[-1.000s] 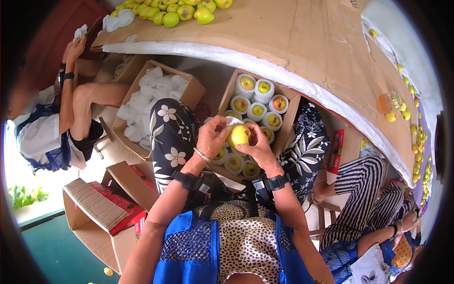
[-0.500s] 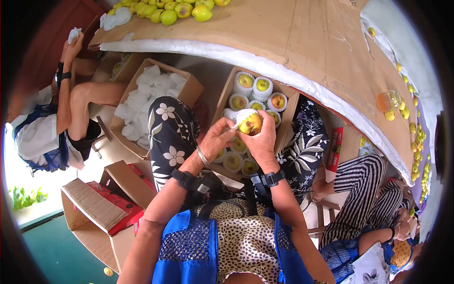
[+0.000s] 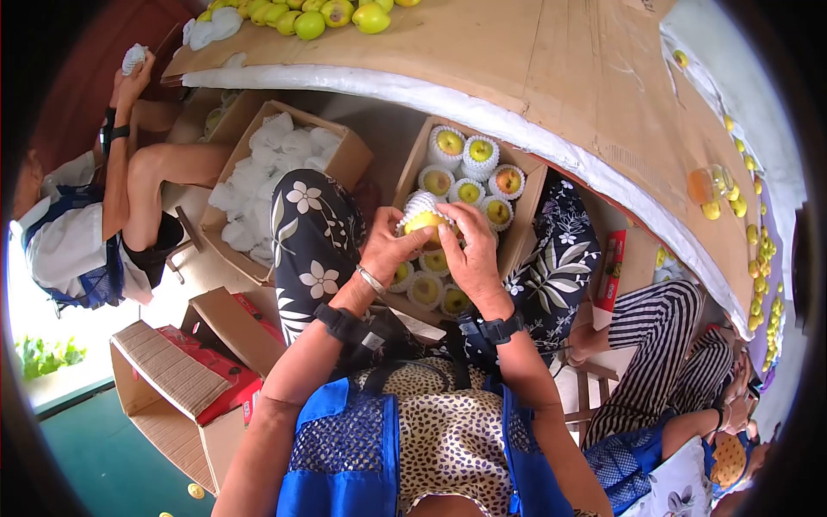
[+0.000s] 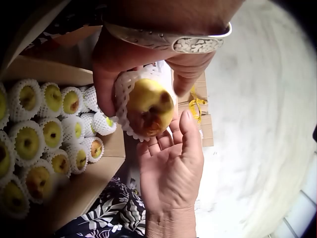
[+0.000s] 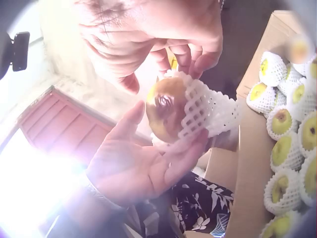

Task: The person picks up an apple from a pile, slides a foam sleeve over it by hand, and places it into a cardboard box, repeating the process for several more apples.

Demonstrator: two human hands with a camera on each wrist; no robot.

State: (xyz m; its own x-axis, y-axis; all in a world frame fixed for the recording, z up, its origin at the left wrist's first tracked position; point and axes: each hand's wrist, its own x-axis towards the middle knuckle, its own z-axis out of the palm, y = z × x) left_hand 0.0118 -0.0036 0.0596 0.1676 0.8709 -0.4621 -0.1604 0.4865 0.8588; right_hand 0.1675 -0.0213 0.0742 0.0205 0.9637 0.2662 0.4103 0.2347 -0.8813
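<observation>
A yellow-green apple (image 3: pixel 428 223) with a brown end sits partly inside a white foam net (image 3: pixel 421 203), above an open carton in the head view. My left hand (image 3: pixel 385 248) holds apple and net together, its palm beneath them in the right wrist view. My right hand (image 3: pixel 476 258) is on the other side, curled fingers at the net's edge and thumb apart from the fruit. The apple's brown end (image 5: pixel 166 106) shows bare in the right wrist view, with the net's narrow tail trailing away. In the carton (image 3: pixel 525 231) stand several netted apples (image 4: pixel 27 143).
Left of my knees stands a box (image 3: pixel 351 159) of white foam nets. A cardboard-topped table (image 3: pixel 517 65) curves ahead, bearing an apple heap (image 3: pixel 312 24) and a jar (image 3: pixel 702 185). An open carton (image 3: pixel 164 370) lies lower left. People sit on both sides.
The apple has gone from mostly bare to partly covered by the net. Both hands have turned it and shifted slightly left since half a second ago.
</observation>
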